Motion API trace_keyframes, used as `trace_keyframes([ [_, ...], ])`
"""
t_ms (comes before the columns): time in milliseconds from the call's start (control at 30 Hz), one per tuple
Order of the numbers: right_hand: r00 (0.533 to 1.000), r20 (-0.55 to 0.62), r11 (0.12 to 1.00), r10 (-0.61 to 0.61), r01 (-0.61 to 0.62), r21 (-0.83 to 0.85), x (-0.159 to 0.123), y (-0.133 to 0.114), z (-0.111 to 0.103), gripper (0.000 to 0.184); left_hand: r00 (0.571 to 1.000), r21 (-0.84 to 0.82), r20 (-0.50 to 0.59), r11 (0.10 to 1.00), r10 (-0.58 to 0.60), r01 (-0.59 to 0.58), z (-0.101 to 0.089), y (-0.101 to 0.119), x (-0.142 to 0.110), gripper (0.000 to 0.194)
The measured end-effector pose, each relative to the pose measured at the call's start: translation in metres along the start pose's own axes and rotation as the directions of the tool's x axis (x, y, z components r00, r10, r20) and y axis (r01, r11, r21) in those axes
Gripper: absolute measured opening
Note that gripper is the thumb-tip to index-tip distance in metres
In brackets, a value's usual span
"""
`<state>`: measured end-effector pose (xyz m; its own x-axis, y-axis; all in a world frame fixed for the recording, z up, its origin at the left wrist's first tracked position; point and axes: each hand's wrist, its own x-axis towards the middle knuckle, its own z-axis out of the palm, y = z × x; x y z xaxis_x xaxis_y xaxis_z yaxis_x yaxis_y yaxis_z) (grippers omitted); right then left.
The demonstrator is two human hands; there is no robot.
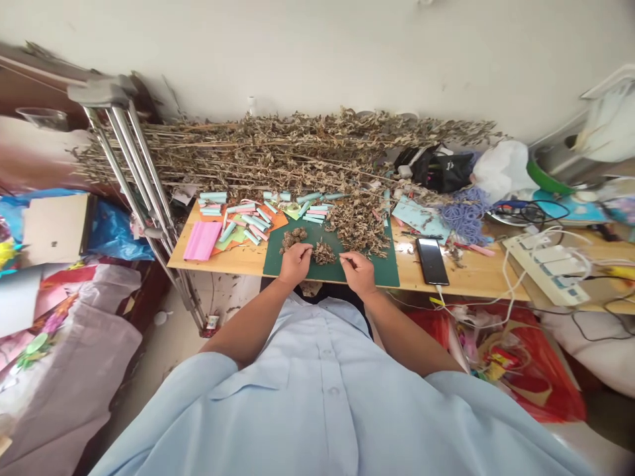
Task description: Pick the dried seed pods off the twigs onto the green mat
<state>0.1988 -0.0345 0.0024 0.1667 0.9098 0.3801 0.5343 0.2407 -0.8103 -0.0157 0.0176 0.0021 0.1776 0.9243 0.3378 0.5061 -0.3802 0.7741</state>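
My left hand is over the front edge of the green cutting mat, its fingers pinched together. A small pile of dried leaves lies just right of its fingertips, and brownish clumps sit behind it. My right hand is also over the mat, thumb and fingers closed in a pinch. What either pinch holds, if anything, is too small to make out. Behind my right hand spreads a larger heap of dried leaves. The two hands are apart, with the small pile between them.
Bundled dried stalks line the wall. Rolled paper tubes and pink paper lie left; a phone on a cable, purple string and a power strip lie right. A metal crutch leans by the table's left end.
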Motion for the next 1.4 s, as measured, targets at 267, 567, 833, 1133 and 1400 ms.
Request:
trace_keyframes([
  [267, 0.986, 0.046, 0.900, -0.161, 0.166, -0.403, 0.078, 0.001, -0.014, 0.017, 0.998, -0.005, 0.057, 0.999, 0.033, -0.033, 0.002, -0.001, 0.000, 0.022],
  [567, 0.976, 0.204, 0.848, -0.079, 0.173, -0.501, 0.120, 0.007, 0.006, 0.015, 0.998, -0.069, 0.062, 0.998, 0.013, -0.009, 0.000, -0.001, 0.000, 0.021],
  [833, 0.947, -0.226, 0.972, 0.229, -0.237, -0.006, 0.134, 0.000, -0.019, 0.029, 0.999, -0.105, 0.042, 0.994, 0.019, -0.015, 0.000, 0.000, -0.001, 0.021],
  [1133, 0.925, -0.069, 0.867, 0.374, -0.322, 0.379, 0.094, -0.040, -0.013, 0.032, 0.996, -0.317, -0.002, 0.945, -0.086, 0.081, -0.007, 0.011, 0.001, 0.026],
  [1400, 0.966, 0.061, 0.932, 0.252, -0.259, 0.255, 0.042, -0.073, 0.005, 0.025, 0.928, -0.703, 0.322, 0.609, -0.188, 0.368, -0.008, 0.075, 0.009, 0.036],
])
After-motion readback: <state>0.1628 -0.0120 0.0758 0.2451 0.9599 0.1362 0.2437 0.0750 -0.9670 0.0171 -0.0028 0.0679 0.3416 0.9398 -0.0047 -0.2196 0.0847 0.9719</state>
